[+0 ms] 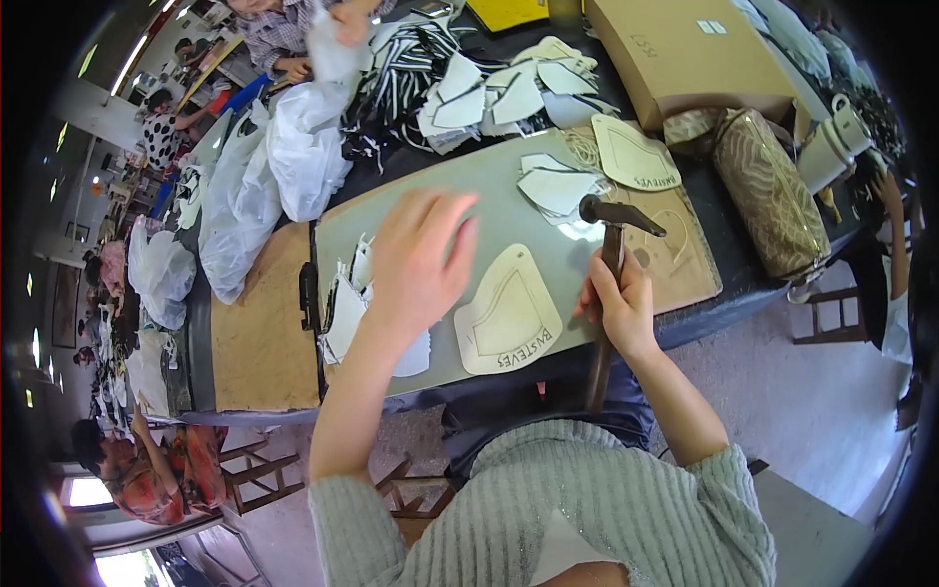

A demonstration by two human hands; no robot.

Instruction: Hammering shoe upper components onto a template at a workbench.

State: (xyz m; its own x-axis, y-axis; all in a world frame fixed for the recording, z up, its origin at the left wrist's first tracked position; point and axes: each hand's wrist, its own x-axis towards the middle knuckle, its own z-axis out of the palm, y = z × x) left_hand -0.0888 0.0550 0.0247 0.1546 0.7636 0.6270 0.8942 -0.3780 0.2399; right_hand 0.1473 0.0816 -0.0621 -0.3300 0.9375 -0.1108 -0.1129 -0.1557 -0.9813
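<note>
My right hand [622, 305] is wrapped around the wooden handle of a hammer [611, 245], held upright with its dark metal head at the top. Raised above the left part of the grey-green work board [489, 210], my left hand [423, 259] is slightly blurred; its fingers are apart and nothing shows in them. Between the two hands lies a cream curved template [509, 318] with handwriting along its lower edge. White cut pieces [342, 313] lie partly hidden behind my left forearm. Beyond the hammer head is a small stack of white cut pieces [556, 186].
A second cream template [634, 155] lies by a coil of string [583, 147]. Cut pieces and black-and-white strips [416, 68] are heaped at the back. A cardboard box [694, 64], patterned pouch [768, 191] and white bottle [831, 147] stand right; plastic bags [303, 147] left. A person works opposite.
</note>
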